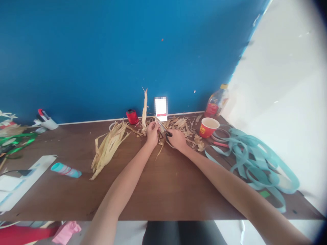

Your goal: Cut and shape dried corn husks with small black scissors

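My left hand is closed on a long dried corn husk strip that stands upright against the blue wall. My right hand grips black-handled scissors, whose blades point toward the base of that strip beside my left fingers. Both hands work near the far middle of the brown table, over a litter of husk scraps.
A bundle of dried husks lies left of my hands. A red paper cup, a plastic bottle and teal ribbon loops sit right. A red spool, a white card, a teal tube and green ribbon lie elsewhere.
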A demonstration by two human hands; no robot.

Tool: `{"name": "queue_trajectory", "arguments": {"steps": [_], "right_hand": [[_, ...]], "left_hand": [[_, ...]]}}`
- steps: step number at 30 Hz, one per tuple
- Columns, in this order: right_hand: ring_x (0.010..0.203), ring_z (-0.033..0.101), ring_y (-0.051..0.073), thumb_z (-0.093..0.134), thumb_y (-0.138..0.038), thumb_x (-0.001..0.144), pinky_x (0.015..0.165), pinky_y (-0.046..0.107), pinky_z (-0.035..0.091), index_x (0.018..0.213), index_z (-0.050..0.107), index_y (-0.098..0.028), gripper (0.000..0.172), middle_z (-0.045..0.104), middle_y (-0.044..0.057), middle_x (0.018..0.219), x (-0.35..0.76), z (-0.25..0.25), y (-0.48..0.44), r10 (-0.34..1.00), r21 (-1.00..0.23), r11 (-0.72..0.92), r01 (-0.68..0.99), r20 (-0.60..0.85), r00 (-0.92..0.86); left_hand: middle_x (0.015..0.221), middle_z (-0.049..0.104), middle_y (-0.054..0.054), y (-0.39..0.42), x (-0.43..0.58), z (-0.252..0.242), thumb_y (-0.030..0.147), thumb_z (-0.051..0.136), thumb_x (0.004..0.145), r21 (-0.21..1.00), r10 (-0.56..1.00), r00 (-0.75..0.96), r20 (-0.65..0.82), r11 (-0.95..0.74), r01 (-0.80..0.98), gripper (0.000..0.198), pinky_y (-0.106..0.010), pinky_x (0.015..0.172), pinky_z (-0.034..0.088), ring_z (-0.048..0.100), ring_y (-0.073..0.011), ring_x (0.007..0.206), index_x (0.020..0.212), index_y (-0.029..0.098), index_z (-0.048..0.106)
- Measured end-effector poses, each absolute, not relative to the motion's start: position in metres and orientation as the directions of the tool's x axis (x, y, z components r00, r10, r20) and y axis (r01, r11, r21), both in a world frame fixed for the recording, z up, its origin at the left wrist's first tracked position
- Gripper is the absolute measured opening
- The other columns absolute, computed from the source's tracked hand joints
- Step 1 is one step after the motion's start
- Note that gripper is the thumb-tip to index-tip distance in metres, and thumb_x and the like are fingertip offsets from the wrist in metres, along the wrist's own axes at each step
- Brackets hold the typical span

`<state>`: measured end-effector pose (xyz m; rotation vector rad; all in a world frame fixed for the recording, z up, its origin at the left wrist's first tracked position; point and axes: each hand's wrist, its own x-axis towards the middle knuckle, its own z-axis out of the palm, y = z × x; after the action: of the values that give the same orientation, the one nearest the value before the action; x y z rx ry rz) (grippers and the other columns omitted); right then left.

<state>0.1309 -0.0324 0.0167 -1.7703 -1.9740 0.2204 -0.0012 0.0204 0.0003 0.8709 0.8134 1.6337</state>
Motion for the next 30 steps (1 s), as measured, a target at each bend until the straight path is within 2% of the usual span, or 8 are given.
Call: {"name": "queue_trajectory", "arguments": {"steps": [11,17,24,30], "right_hand": [[0.09,0.065,0.021,0.05,-0.027,0.085,0.068,0.025,0.04,0.101,0.072,-0.03,0.028,0.074,0.004,0.096,0.1305,0.0209,-0.0354,0.977,-0.397,0.124,0.91,0.207,-0.042],[0.093,0.065,0.021,0.052,-0.024,0.083,0.07,0.025,0.042,0.102,0.073,-0.03,0.028,0.074,0.004,0.097,0.1302,0.0224,-0.0361,0.981,-0.386,0.096,0.917,0.192,-0.022],[0.092,0.066,0.021,0.051,-0.024,0.083,0.071,0.025,0.042,0.101,0.073,-0.029,0.029,0.074,0.004,0.098,0.131,0.0206,-0.0352,0.981,-0.383,0.088,0.92,0.195,-0.013],[0.09,0.066,0.021,0.05,-0.026,0.085,0.07,0.025,0.042,0.099,0.072,-0.029,0.027,0.073,0.003,0.094,0.1312,0.0243,-0.0369,0.981,-0.446,0.062,0.893,0.194,0.029]], "left_hand": [[0.066,0.054,0.003,0.0187,-0.0004,0.0024,0.042,0.077,0.069,0.888,0.965,-0.235,0.114,-0.205,-0.412,0.034,-0.018,0.051,0.034,0.043,-0.0042,0.053,0.087,0.015,0.068],[0.061,0.049,0.005,0.0218,-0.0013,-0.0005,0.042,0.074,0.072,0.903,0.955,-0.258,0.143,-0.233,-0.361,0.03,-0.018,0.05,0.033,0.042,-0.0056,0.053,0.084,0.016,0.063],[0.056,0.044,0.005,0.0221,-0.0007,-0.0007,0.036,0.065,0.081,0.904,0.958,-0.229,0.171,-0.245,-0.351,0.025,-0.018,0.049,0.034,0.042,-0.0059,0.05,0.071,0.017,0.053],[0.064,0.054,0.003,0.0186,0.0,0.0029,0.041,0.066,0.08,0.906,0.971,-0.183,0.154,-0.213,-0.366,0.028,-0.019,0.048,0.036,0.046,-0.0053,0.05,0.074,0.017,0.053]]}}
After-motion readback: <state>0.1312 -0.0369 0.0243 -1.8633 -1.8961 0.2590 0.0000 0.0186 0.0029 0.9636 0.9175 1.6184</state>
